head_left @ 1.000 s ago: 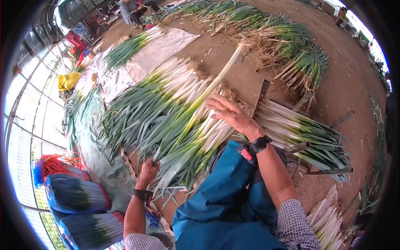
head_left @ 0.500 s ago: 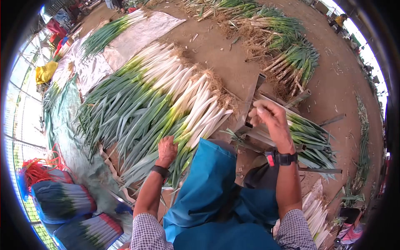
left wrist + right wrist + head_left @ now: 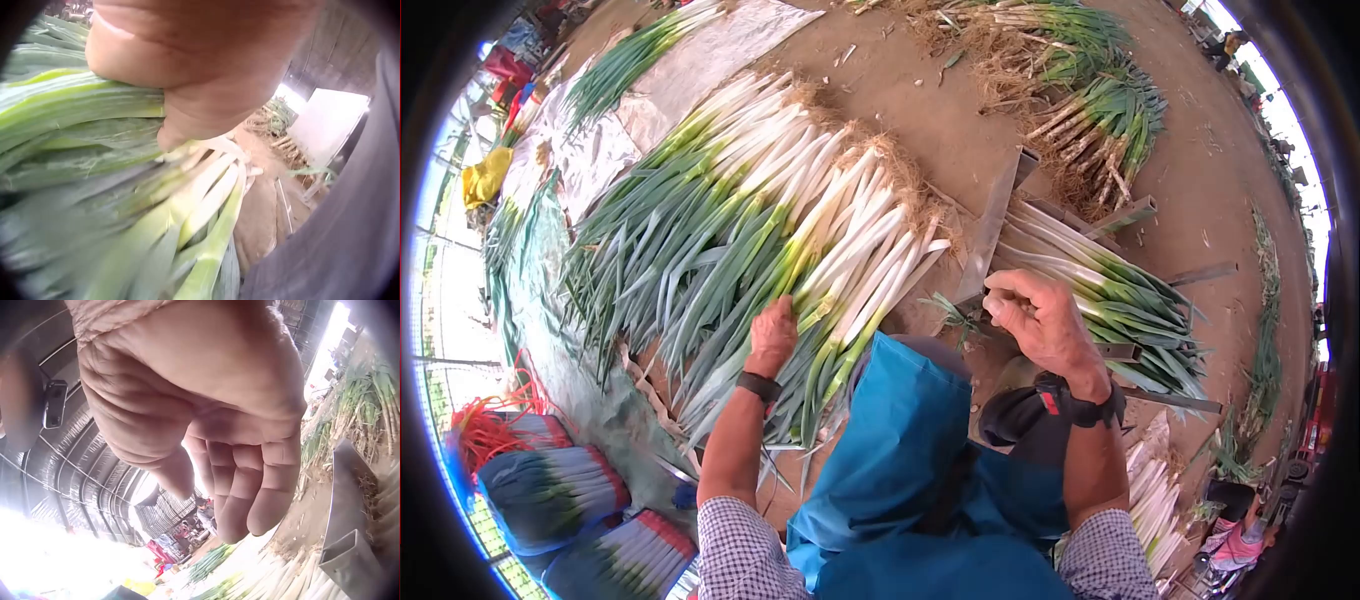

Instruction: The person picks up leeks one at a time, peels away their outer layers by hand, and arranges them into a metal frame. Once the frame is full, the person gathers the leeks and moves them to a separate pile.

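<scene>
A wide pile of leeks lies before me, green leaves to the left and white stems and roots toward the upper right. My left hand is on the pile where stems turn to leaves. In the left wrist view, that hand curls its fingers round a thick leek among the other leaves. Just left of a metal frame, my right hand hangs over the ground with nothing in it. Its fingers are loosely bent and the thumb stands apart in the right wrist view.
A metal frame stands at right, with more leeks lying in it. Further heaps of leeks lie at the back right. Bagged leeks and red ties are at lower left. My knee under a blue apron borders the pile.
The right hand has let go of the long leek it was steadying and drawn back right, beside the frame. That leek now lies down; my left hand has shifted up onto the pile.
</scene>
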A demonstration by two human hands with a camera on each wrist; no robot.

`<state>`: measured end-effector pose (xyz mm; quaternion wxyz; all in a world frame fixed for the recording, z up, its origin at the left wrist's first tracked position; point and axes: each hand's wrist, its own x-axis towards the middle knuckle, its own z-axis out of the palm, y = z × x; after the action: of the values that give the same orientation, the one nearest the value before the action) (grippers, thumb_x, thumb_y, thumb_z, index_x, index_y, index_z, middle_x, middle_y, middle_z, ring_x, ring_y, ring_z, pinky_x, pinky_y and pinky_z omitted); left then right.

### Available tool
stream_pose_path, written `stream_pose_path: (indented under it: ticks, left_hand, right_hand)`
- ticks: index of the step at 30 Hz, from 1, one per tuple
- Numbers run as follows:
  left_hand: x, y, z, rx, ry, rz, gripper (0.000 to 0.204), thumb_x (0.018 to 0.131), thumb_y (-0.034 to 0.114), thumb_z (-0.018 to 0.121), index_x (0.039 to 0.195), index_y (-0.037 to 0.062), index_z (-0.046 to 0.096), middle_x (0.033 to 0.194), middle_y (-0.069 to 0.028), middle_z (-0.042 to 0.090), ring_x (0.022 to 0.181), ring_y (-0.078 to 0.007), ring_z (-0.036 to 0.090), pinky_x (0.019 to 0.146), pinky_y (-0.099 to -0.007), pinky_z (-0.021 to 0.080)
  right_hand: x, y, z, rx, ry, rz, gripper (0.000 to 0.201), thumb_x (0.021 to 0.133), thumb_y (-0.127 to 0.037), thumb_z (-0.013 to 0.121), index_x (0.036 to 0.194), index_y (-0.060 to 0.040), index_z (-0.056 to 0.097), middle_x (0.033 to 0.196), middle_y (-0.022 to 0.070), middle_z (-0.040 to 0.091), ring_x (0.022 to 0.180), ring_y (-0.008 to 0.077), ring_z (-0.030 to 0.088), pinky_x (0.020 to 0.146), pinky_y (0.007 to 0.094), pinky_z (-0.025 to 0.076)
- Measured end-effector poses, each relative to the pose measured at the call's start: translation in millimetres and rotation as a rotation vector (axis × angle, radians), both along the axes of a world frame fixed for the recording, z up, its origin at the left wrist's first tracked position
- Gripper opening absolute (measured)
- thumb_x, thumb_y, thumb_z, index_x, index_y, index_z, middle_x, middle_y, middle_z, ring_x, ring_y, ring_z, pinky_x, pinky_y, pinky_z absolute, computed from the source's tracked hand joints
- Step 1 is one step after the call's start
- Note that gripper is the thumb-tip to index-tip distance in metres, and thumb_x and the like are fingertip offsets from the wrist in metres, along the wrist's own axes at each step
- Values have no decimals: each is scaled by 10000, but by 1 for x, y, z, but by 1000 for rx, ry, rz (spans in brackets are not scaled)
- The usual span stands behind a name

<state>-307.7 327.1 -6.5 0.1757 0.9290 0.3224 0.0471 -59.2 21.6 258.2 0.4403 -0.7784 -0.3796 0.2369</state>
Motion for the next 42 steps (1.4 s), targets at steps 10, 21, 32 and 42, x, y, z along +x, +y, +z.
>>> stream_pose_path:
  ticks: [10,21,32,42]
  left_hand:
    - [41,14,13,310,-44,-92,300,790,122,684,1070,63,592,1066,-151,631,1036,-349,596,928,-494,437]
    - [57,8,-57,-125,177,97,172,882,127,600,1053,108,581,1081,-186,636,1002,-406,640,819,-521,526]
    - [51,-33,-41,41,-6,-130,35,871,104,600,865,70,595,856,-171,637,776,-388,645,673,-508,525]
    - [36,-64,-58,-377,139,125,303,833,222,704,1068,60,601,1050,-212,643,968,-432,643,830,-525,524]
  right_hand:
    - [-2,2,-4,-31,-186,68,200,898,-85,707,1067,-4,636,830,199,651,684,370,608,608,397,479]
    - [2,-21,-1,-93,-232,26,215,882,-74,714,1064,4,631,860,207,641,761,424,606,642,442,478]
    - [9,-35,1,-175,-211,15,271,847,-53,754,1082,36,653,875,198,667,761,380,641,666,409,509]
    - [12,-40,-2,-109,-248,9,247,865,-87,744,1067,19,650,869,200,650,755,409,618,648,429,487]
